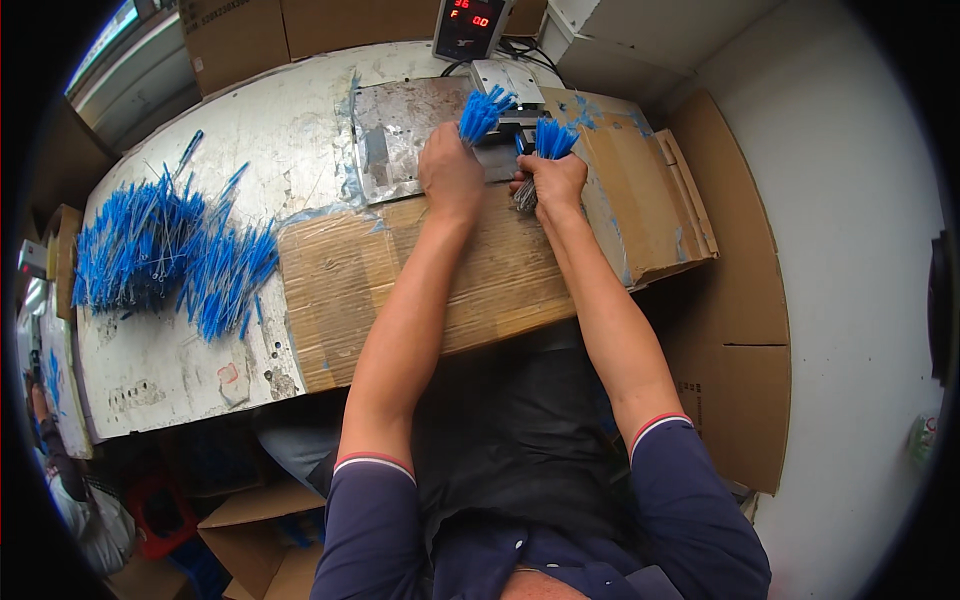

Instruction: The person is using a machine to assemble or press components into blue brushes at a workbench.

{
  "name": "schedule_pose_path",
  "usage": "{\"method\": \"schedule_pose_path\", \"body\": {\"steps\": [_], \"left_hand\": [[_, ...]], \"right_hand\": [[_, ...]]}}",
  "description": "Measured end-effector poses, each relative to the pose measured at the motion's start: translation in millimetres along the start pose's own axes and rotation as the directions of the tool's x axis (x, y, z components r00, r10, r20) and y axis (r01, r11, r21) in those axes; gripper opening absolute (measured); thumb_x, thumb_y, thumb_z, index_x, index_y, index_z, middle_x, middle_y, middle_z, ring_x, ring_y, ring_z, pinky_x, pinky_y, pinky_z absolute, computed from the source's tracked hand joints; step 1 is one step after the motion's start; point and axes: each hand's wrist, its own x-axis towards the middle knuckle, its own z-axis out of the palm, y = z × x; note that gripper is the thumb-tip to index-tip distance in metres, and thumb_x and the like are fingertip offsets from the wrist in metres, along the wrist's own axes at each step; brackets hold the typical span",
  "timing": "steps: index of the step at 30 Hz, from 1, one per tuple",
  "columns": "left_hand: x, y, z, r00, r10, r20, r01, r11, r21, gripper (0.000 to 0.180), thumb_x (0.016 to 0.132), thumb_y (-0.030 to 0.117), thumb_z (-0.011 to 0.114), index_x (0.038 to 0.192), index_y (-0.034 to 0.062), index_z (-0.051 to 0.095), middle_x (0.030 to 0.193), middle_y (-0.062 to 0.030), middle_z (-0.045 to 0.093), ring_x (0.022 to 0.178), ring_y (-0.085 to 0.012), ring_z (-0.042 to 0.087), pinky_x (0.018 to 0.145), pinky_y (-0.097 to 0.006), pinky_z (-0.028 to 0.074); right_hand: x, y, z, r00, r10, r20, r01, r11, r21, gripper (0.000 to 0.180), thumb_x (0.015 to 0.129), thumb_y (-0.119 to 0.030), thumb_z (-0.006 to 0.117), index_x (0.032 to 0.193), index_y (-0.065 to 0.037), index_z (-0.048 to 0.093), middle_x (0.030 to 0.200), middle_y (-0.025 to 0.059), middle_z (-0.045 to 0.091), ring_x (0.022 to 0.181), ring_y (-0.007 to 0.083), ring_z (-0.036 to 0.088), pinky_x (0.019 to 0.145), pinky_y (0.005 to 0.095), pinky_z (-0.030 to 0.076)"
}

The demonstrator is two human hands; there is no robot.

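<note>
A worn white worktable (pixel 250 130) fills the upper left of the view, seen from above. A flattened sheet of brown cardboard (pixel 420 280) lies over its near edge, with another cardboard piece (pixel 640 200) to the right. A bare metal plate (pixel 395 130) sits at the table's far side, and just behind it stands a small control box with a red digital display (pixel 468 25).

On the left of the table lies a large loose heap of thin blue-tipped wires (pixel 170 255), well apart from the hands.

The person's two bare forearms reach forward from dark blue short sleeves. The left hand (pixel 450 175) is closed around a bundle of blue-tipped wires (pixel 484 112), whose tips fan upward above the fist, over the metal plate. The right hand (pixel 553 180) is closed around a second bundle of blue-tipped wires (pixel 551 138), its tips pointing up and its grey ends hanging below the fist. The two hands sit near each other, beside a small metal fixture (pixel 515 120) between the bundles.
</note>
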Motion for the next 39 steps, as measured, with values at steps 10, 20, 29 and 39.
{"method": "schedule_pose_path", "body": {"steps": [10, 20, 29, 39], "left_hand": [[-2.4, 6.0, -3.9, 0.995, 0.032, 0.096, -0.034, 0.999, 0.018, 0.017, 0.086, 0.001, 0.061, 0.101, 0.0043, 0.065, 0.089, -0.0203, 0.069, 0.084, -0.0426, 0.066, 0.075, -0.052, 0.049], [-1.9, 7.5, -6.7, 0.986, 0.036, 0.165, -0.041, 0.999, 0.027, 0.021, 0.083, -0.002, 0.059, 0.103, 0.0031, 0.066, 0.091, -0.0217, 0.070, 0.086, -0.0427, 0.067, 0.077, -0.051, 0.051], [-3.1, 5.8, -6.6, 0.972, 0.108, 0.207, -0.124, 0.990, 0.062, 0.023, 0.079, -0.003, 0.057, 0.100, 0.0030, 0.064, 0.090, -0.0206, 0.068, 0.089, -0.0410, 0.066, 0.079, -0.050, 0.050], [-1.7, 5.8, -2.6, 0.993, 0.015, 0.119, -0.024, 0.997, 0.074, 0.011, 0.087, 0.005, 0.061, 0.098, 0.0023, 0.062, 0.091, -0.0175, 0.069, 0.084, -0.0386, 0.067, 0.075, -0.048, 0.051]], "right_hand": [[2.7, 0.9, -17.2, 0.979, 0.157, 0.127, -0.188, 0.940, 0.286, 0.011, 0.080, 0.002, 0.074, 0.084, 0.005, 0.064, 0.071, 0.0171, 0.068, 0.056, 0.0282, 0.067, 0.054, 0.0411, 0.060], [-0.3, 0.9, -31.7, 0.966, 0.175, 0.189, -0.223, 0.934, 0.278, 0.014, 0.080, -0.002, 0.076, 0.087, 0.003, 0.066, 0.074, 0.0138, 0.068, 0.062, 0.0264, 0.070, 0.056, 0.0401, 0.060], [-4.2, 0.8, -37.0, 0.964, 0.128, 0.234, -0.183, 0.956, 0.230, 0.012, 0.082, -0.004, 0.077, 0.087, 0.002, 0.067, 0.073, 0.0102, 0.067, 0.058, 0.0212, 0.067, 0.050, 0.0348, 0.057], [-9.0, -13.1, -44.1, 0.873, 0.228, 0.432, -0.276, 0.960, 0.051, 0.014, 0.083, -0.007, 0.076, 0.092, 0.003, 0.070, 0.071, 0.0074, 0.066, 0.054, 0.0156, 0.064, 0.043, 0.0273, 0.050]]}}
